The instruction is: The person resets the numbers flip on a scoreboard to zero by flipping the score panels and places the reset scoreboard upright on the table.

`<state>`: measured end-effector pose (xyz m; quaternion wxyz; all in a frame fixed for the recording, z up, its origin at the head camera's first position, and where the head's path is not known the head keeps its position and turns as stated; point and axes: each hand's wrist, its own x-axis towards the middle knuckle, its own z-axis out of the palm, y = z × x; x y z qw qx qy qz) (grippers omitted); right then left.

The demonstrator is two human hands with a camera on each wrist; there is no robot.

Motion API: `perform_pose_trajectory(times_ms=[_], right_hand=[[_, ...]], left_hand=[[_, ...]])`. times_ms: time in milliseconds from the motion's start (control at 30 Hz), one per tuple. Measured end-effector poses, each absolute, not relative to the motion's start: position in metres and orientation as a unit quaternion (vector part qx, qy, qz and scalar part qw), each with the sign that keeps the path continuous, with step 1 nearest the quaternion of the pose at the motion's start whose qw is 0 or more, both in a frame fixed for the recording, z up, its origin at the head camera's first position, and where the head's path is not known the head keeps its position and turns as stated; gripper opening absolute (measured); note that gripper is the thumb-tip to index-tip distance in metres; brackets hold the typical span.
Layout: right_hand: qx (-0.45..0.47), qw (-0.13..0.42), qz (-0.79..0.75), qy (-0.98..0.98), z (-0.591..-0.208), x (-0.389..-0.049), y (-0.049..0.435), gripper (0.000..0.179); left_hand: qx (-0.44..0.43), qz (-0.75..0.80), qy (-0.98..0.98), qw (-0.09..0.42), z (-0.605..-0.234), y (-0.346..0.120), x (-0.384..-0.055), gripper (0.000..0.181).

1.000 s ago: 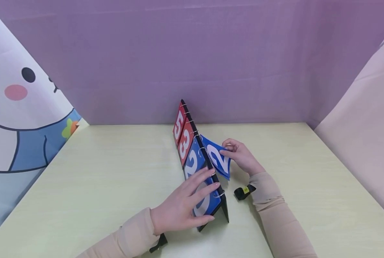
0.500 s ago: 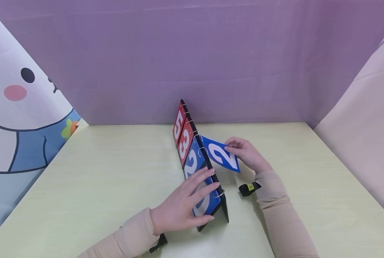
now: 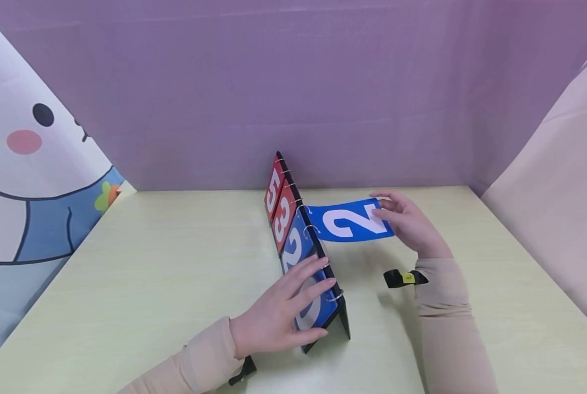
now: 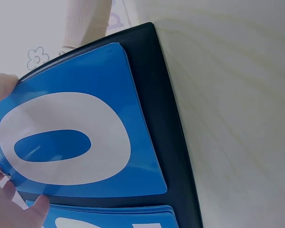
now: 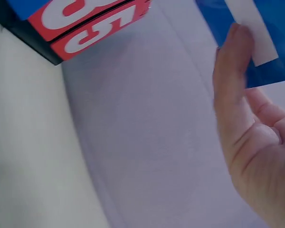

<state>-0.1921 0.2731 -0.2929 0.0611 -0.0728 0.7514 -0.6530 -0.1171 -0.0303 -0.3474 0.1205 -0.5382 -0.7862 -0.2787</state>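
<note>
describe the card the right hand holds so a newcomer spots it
On the pale table stands a black flip scoreboard. From its ringed top edge, a blue card with a white 2 sticks out to the right, pinched by the right hand. It alone is lifted; the other blue 2 card lies against the scoreboard's left side.

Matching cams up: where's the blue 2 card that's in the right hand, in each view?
Head: blue 2 card right of centre, in right hand.
Left wrist: not in it.
Right wrist: blue 2 card top right, cut by frame.
Shared landmark: black stand, in all three.
</note>
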Motion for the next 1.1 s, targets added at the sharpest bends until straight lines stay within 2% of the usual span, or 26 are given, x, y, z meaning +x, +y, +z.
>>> perform_pose_trajectory(times_ms=[233,500,767,867,1100], right_hand=[[-0.09,0.012,-0.714,0.694,-0.283,-0.183,0.264,0.025],[-0.218,-0.061,-0.792,0.566,-0.285,-0.182,0.24,0.034],[-0.205,-0.09,-0.79,0.571,-0.284,-0.175,0.224,0.031],[-0.207,-0.09,-0.766,0.602,-0.286,-0.173,0.217,0.035],[-0.176,-0.073,-0.636,0.748,-0.289,-0.17,0.205,0.064]], left_hand=[[-0.542,-0.278,-0.782,0.131,-0.349,-0.031,-0.118,0.078],[-0.544,-0.277,-0.78,0.14,-0.348,-0.03,-0.118,0.079],[-0.539,-0.281,-0.784,0.127,-0.348,-0.03,-0.118,0.079],[-0.538,-0.282,-0.785,0.124,-0.348,-0.031,-0.117,0.08],[-0.538,-0.283,-0.785,0.121,-0.347,-0.031,-0.117,0.08]])
